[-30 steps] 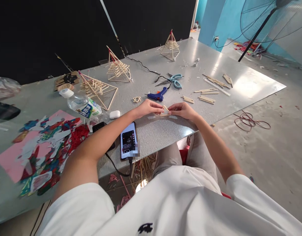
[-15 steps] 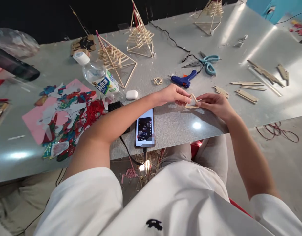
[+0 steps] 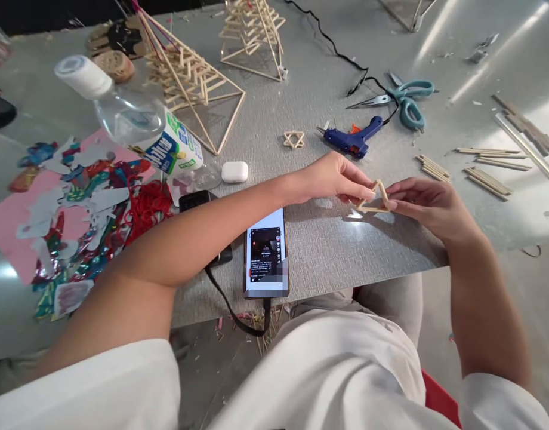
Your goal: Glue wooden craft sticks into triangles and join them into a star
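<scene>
A small triangle of wooden sticks [image 3: 375, 209] is held between both hands just over the table's front part. My left hand [image 3: 339, 179] pinches its left side between thumb and fingers. On the opposite side, my right hand [image 3: 420, 202] is closed on its right corner, thumb and forefinger pressed to the wood. Parts of the triangle are hidden by the fingertips. Beyond the hands lie a blue glue gun [image 3: 354, 138] and a small six-pointed star of sticks [image 3: 293, 140]. Loose wooden sticks [image 3: 487, 182] lie in bundles right of my right hand.
A phone [image 3: 266, 263] with a cable lies below my left forearm. Left of it are a white earbud case [image 3: 234, 172], a plastic bottle [image 3: 135, 122] and red string [image 3: 151, 209] among foil scraps. Stick pyramids [image 3: 189, 83] stand behind. Scissors [image 3: 406, 98] lie at the back right.
The camera view has shifted closer, so things on the table look larger and spread outward. Both hands keep hold of the stick triangle, which appears slightly turned.
</scene>
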Demonstrator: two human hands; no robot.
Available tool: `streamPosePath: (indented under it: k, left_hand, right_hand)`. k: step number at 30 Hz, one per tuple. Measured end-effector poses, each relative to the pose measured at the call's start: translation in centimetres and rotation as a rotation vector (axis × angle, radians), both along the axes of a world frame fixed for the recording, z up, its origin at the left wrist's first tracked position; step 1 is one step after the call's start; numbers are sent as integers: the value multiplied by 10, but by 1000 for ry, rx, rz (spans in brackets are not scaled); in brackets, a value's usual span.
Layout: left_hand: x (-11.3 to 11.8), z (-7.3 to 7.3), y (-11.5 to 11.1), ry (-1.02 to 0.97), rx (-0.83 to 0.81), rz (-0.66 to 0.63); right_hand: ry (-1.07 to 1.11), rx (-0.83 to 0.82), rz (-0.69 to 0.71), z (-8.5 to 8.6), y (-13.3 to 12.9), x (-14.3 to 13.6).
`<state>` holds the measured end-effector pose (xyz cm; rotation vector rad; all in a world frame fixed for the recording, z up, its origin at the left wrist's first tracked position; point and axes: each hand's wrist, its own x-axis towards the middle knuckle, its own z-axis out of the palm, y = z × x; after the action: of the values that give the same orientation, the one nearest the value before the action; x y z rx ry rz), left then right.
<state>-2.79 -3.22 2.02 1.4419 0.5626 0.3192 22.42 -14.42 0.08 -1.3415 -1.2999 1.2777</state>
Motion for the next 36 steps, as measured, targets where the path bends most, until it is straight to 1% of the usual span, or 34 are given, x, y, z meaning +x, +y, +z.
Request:
streamPosePath:
  k: [4,8,12,16,21,26,30,36]
  left_hand:
    - [-1,4,-2,24,-13,-3]
    - [-1,1,0,37,-20,28]
    - [-3,-3,3,81,9,9]
    - [-6,-3,7,114,-6,-6]
    - [-8,2,7,145,-14,-41]
    - [-8,1,7,164,-27,-34]
    - [-8,1,7,170,-9,-33]
    - [-7,3,5,169,-35,-17]
  right_hand:
    - [-5,-5,34,0,0,3]
    - [-6,-32,48,2,0,2]
    - [-9,-55,49,3,0,-1]
    - [32,-60,71,1,0,-3]
    - [76,-40,91,-3,1,-3]
    - [130,-63,104,-5,2,-4]
    - [137,-67,94,-6,3,-4]
    - [141,-47,89,-8,3,-4]
